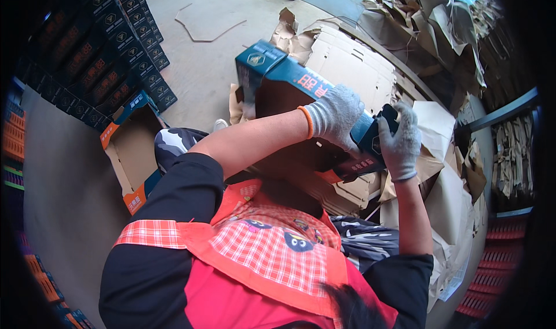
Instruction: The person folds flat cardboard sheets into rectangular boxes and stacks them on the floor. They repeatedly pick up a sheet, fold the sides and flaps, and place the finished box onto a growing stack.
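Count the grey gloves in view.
2: one grey glove on the left hand, against the teal box; another on the right hand, at the box's right end. Others could be hidden among the cardboard.

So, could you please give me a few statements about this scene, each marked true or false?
1. The left hand and the right hand are both on the teal box. True.
2. Both hands are bare. False: both wear grey gloves.
3. The left glove has an orange cuff. True.
4. The apron is plain green. False: the apron is red with a checked part.
5. Boxes are stacked at the upper left. True.
6. The stacked boxes are white. False: they are dark, with orange markings.
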`<state>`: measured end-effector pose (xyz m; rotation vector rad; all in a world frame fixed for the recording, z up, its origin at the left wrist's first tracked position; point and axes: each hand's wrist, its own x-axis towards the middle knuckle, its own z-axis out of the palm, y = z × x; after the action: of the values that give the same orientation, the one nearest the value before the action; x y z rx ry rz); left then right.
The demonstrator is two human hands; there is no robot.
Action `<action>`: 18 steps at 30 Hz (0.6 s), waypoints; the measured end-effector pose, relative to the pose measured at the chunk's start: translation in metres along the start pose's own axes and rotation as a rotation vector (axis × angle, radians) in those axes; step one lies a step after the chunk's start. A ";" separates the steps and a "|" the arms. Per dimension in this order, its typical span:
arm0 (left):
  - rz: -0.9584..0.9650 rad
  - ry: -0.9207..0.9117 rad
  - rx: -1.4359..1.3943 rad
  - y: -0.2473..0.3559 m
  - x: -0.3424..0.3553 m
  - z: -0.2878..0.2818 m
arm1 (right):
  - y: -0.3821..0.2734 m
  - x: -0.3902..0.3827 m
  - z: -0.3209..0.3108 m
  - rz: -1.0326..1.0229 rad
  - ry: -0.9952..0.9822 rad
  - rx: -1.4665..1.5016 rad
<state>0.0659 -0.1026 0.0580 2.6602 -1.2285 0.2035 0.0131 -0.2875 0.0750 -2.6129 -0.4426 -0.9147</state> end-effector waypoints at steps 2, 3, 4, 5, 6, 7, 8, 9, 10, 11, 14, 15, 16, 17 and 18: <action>0.012 0.046 -0.047 -0.001 -0.004 0.001 | 0.013 0.000 -0.009 0.103 -0.213 -0.029; 0.038 0.119 -0.067 -0.001 -0.006 0.001 | 0.017 0.003 -0.010 0.051 -0.204 0.009; 0.066 0.174 -0.092 -0.001 -0.009 0.001 | 0.021 0.005 -0.010 0.134 -0.264 -0.023; 0.053 0.156 -0.110 -0.003 -0.010 0.001 | 0.022 0.008 -0.009 0.069 -0.219 0.011; 0.045 0.163 -0.125 -0.004 -0.011 0.001 | 0.023 0.011 -0.007 0.047 -0.256 0.022; 0.041 0.168 -0.133 -0.006 -0.010 0.001 | 0.023 0.014 -0.005 0.017 -0.206 0.033; 0.031 0.144 -0.127 -0.007 -0.009 0.002 | 0.022 0.015 -0.003 -0.039 -0.182 0.049; 0.018 0.154 -0.126 -0.008 -0.007 0.003 | 0.022 0.016 -0.001 -0.041 -0.169 0.012; 0.012 0.152 -0.150 -0.010 -0.005 0.004 | 0.021 0.017 0.000 -0.062 -0.218 0.033; 0.000 0.131 -0.162 -0.010 -0.004 0.006 | 0.026 0.016 -0.002 -0.082 -0.220 0.033; 0.019 0.168 -0.189 -0.011 -0.001 0.010 | 0.030 0.014 -0.005 -0.177 -0.158 0.042; 0.031 0.192 -0.195 -0.010 -0.002 0.010 | 0.031 0.016 -0.007 -0.054 -0.245 0.086; 0.041 0.147 -0.184 -0.010 -0.002 0.010 | 0.030 0.018 -0.007 0.022 -0.347 0.131; 0.021 0.118 -0.208 -0.010 -0.003 0.010 | 0.028 0.023 -0.007 -0.005 -0.398 0.038; 0.042 0.164 -0.222 -0.010 -0.005 0.010 | 0.026 0.028 -0.005 -0.065 -0.488 -0.060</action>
<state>0.0705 -0.0951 0.0466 2.3806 -1.1811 0.2694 0.0414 -0.3082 0.0915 -2.8831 -0.6292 -0.2977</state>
